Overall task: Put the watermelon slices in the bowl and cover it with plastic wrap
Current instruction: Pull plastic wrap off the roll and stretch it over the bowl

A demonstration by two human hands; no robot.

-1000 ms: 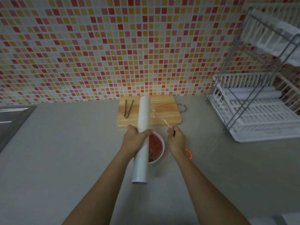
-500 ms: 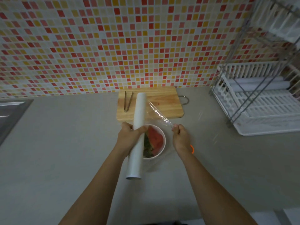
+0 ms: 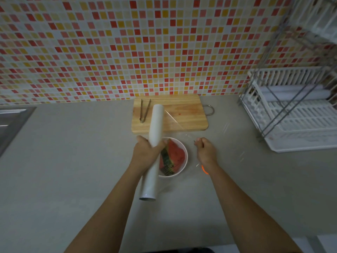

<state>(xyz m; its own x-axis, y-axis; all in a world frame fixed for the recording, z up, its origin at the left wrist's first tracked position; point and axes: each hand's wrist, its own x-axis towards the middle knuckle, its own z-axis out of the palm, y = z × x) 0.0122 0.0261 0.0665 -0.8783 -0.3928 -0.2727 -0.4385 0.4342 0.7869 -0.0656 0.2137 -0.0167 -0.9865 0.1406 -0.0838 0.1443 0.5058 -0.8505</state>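
White and round, the ceramic bowl point(image 3: 182, 162) sits on the grey countertop point(image 3: 73, 161) at frame centre, holding red watermelon slices point(image 3: 173, 156) with striped green rinds. Just at its 9 o'clock, the left hand point(image 3: 145, 154) is wrapped around the middle of a long white roll of plastic wrap point(image 3: 153, 152), which slants over the bowl's left edge from 12 toward 6 o'clock. At the bowl's 3 o'clock, the right hand point(image 3: 206, 152) is clenched, its fingertips pinching the edge of the clear film point(image 3: 175, 121) drawn from the roll; the sheet spans above the bowl between both hands. At 12 o'clock from the bowl lies a rectangular wooden cutting board point(image 3: 184, 115) bearing metal tongs point(image 3: 145, 111). A white dish rack point(image 3: 295, 114) stands at 2 o'clock.
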